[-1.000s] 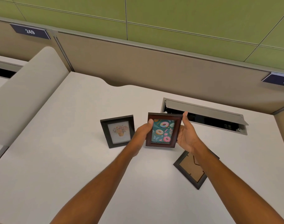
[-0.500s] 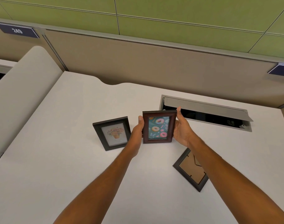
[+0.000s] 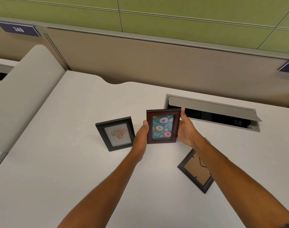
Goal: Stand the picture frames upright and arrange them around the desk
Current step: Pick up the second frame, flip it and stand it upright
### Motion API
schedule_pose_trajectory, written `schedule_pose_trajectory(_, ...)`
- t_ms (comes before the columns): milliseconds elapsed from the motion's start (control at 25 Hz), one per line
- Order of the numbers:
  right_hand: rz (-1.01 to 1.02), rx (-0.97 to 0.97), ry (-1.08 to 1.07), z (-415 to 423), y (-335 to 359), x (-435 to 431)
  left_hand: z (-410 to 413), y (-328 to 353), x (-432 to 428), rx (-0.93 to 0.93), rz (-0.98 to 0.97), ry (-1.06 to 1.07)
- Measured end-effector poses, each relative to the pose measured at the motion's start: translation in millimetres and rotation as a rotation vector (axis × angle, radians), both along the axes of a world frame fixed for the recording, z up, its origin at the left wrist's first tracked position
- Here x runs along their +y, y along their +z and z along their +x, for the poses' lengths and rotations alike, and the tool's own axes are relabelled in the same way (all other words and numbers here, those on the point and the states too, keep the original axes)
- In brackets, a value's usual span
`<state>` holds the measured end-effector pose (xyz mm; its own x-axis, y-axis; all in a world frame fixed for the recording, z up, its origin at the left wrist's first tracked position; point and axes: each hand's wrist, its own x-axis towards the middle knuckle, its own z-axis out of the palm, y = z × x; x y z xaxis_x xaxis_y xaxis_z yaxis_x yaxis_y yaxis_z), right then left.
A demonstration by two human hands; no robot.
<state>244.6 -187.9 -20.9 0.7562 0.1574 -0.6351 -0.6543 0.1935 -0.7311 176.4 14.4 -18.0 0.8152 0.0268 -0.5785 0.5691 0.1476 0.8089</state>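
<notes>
A dark red-brown frame with a donut picture (image 3: 162,126) stands upright near the desk's middle, facing me. My left hand (image 3: 141,136) holds its left edge and my right hand (image 3: 186,129) grips its right edge, thumb at the top corner. Left of it a black frame with a flower picture (image 3: 115,134) stands upright on its own, leaning slightly back. A third black frame (image 3: 197,171) lies face down under my right forearm, its brown backing showing.
The white desk (image 3: 58,162) ends at a beige partition (image 3: 157,66) behind. An open cable tray with a raised grey lid (image 3: 212,111) sits just behind the donut frame. A low rounded divider (image 3: 22,89) borders the left side.
Both hands have turned the donut frame from a tilt to square upright and lowered it toward the desk. The other two frames have not moved.
</notes>
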Motion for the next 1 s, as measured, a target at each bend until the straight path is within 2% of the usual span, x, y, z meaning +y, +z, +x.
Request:
schedule_pose_trajectory(320,-0.121,-0.037,-0.071,-16,7,-11,-59,-13,-14,-0.024,0.362,0.185)
schedule_pose_trajectory(680,-0.253,-0.181,-0.200,-90,17,-58,-92,-10,-40,-0.004,0.383,-0.077)
schedule_pose_trajectory(1000,-0.341,-0.077,-0.569,-184,2,-99,-91,-10,-73,-0.032,0.350,-0.314)
